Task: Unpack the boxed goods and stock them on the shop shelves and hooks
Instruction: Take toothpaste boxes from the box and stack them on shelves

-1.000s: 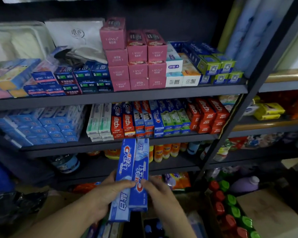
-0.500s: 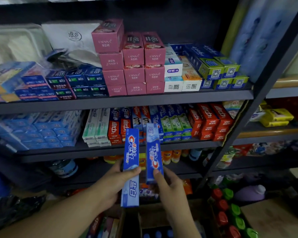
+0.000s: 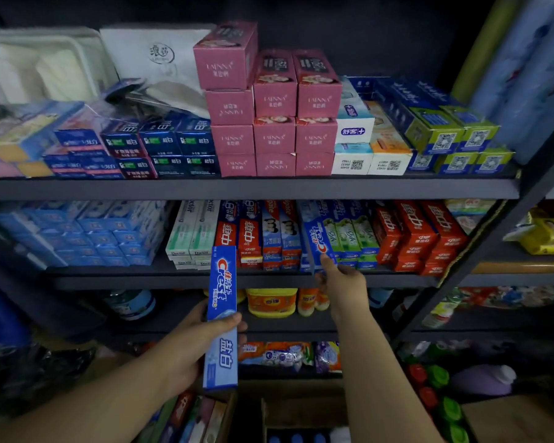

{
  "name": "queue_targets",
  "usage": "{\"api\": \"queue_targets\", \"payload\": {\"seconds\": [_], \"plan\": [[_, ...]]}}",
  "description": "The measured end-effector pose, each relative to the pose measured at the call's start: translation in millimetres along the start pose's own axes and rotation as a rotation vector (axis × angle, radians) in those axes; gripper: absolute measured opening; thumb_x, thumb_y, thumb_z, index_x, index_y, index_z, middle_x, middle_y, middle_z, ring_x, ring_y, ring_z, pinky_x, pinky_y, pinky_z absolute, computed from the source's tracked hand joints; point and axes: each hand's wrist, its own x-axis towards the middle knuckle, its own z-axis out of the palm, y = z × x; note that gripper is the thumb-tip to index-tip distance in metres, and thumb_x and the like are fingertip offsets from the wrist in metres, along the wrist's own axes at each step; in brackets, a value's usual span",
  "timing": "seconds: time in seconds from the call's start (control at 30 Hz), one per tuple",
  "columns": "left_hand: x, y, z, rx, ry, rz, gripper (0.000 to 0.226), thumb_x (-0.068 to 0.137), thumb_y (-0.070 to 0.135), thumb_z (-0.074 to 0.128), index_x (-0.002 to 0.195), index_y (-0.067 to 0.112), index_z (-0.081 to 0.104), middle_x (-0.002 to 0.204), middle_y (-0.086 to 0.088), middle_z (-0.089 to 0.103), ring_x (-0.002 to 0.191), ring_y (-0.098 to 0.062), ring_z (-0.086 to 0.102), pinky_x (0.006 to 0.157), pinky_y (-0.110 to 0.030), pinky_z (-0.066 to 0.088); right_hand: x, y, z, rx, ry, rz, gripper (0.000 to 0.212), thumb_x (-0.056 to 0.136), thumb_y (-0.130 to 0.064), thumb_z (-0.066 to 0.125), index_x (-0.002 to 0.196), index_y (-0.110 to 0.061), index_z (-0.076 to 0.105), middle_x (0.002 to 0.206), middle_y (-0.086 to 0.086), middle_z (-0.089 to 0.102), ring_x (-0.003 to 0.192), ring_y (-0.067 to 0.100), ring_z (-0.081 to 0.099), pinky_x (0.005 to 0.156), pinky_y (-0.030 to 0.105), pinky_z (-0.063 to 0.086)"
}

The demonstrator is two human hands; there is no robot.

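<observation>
Held box: a blue Crest toothpaste box (image 3: 222,318) stands upright in front of the shelves.
Left hand (image 3: 196,340): its grip is wrapped around the box's lower half.
Second box: another blue Crest box (image 3: 314,239) sits on the middle shelf (image 3: 141,278), at 1 o'clock from the first.
Right hand (image 3: 344,282): fingers curl around that box's front end.
Neighbors: red boxes (image 3: 416,235) at 3 o'clock.

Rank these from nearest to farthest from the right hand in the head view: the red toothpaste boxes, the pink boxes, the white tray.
From the right hand:
1. Red toothpaste boxes, middle shelf, just up and right.
2. Pink boxes, top shelf, above.
3. White tray, top shelf, far left.
</observation>
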Motion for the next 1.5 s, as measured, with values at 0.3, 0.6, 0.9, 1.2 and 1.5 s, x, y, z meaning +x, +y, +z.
{"api": "queue_targets", "payload": {"seconds": [0.3, 0.6, 0.9, 1.2, 1.5], "plan": [[0.2, 2.2, -10.9, -0.074, -0.006, -0.001, 0.031, 0.083, 0.009, 0.066, 0.112, 0.015, 0.056, 0.09, -0.018, 0.072, 0.067, -0.023, 0.069, 0.053, -0.031, 0.054, 14.3, 1.3, 26.1, 0.123, 0.15, 0.02, 0.026, 0.09, -0.023, 0.065, 0.113, -0.017, 0.056, 0.087, 0.001, 0.066, 0.075, 0.011, 0.063, 0.076, 0.029, 0.049], [7.9, -3.8, -13.0, -0.147, -0.059, -0.041, 0.025, 0.089, 0.018, 0.06, 0.113, 0.013, 0.058, 0.091, -0.017, 0.073, 0.078, -0.028, 0.068, 0.073, -0.04, 0.054, 28.1, -4.8, 32.7, 0.087, 0.108, 0.008, 0.04, 0.088, -0.015, 0.066, 0.127, -0.014, 0.057, 0.12, 0.003, 0.063, 0.099, 0.015, 0.062, 0.093, 0.032, 0.047], [22.6, 2.2, 0.1, -0.229, -0.053, -0.069, 0.021, 0.093, 0.028, 0.054, 0.107, 0.014, 0.059, 0.086, -0.011, 0.069, 0.071, -0.024, 0.065, 0.069, -0.035, 0.049, -72.1, 44.3, 33.3, -0.307, -0.252, 0.011, 0.023, 0.088, -0.05, 0.057, 0.105, -0.033, 0.058, 0.109, -0.005, 0.063, 0.104, 0.017, 0.06, 0.095, 0.042, 0.05], [31.7, 6.1, 9.0, -0.316, -0.055, -0.047, 0.016, 0.092, 0.014, 0.054, 0.106, 0.008, 0.057, 0.086, -0.011, 0.066, 0.076, -0.023, 0.061, 0.072, -0.035, 0.05, -125.7, 96.5, 25.8, -0.028, -0.409, 0.238, 0.034, 0.071, -0.023, 0.083, 0.099, -0.016, 0.066, 0.083, 0.004, 0.074, 0.08, 0.024, 0.07, 0.073, 0.035, 0.058], [11.2, -6.5, -6.8, -0.192, -0.232, -0.066, 0.04, 0.071, 0.012, 0.076, 0.109, 0.009, 0.06, 0.109, -0.009, 0.069, 0.103, -0.023, 0.063, 0.085, -0.037, 0.051, -94.5, 54.9, 33.2, 0.565, -0.156, 0.149, 0.017, 0.092, -0.024, 0.058, 0.108, -0.02, 0.059, 0.099, 0.01, 0.07, 0.088, 0.021, 0.066, 0.076, 0.033, 0.052]]}}
